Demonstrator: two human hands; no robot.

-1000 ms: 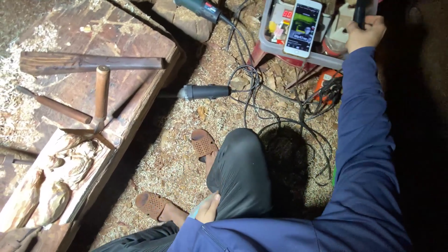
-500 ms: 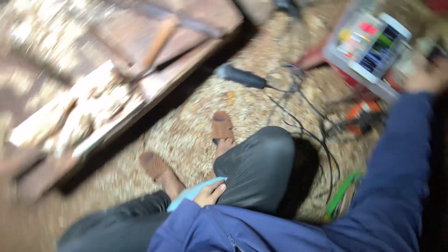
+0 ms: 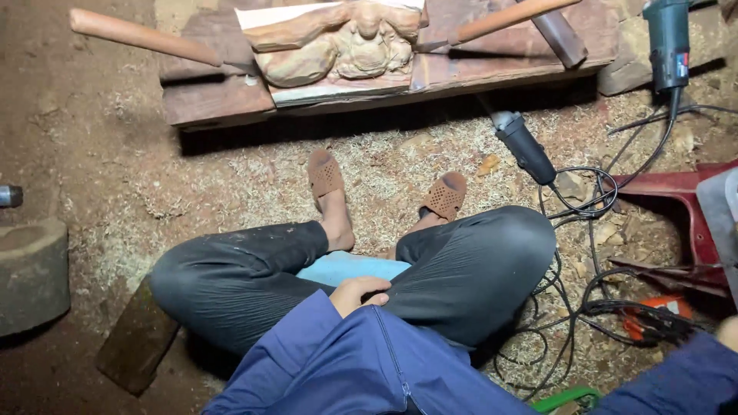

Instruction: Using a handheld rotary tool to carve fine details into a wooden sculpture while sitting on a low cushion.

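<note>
View has swung since the earlier frame: wood carving [image 3: 338, 46] on its plank now sits top centre, was at left; the phone tray is gone from view. Left hand [image 3: 360, 292] rests loosely curled on the lap, bottom centre, holding nothing, touching the light blue cushion [image 3: 346, 267]. Right hand [image 3: 729, 332] barely shows at right edge, grip can't tell. Angle grinder [image 3: 667, 34] top right carries a small red-and-blue label. Red tray [image 3: 676, 188] at right.

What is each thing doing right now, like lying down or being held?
Left hand: resting in the lap, holding nothing.
Right hand: mostly out of view.
Wood carving: lying on the plank, unfinished.
Grinder: lying on sawdust, untouched.
Cables: tangled.
</note>
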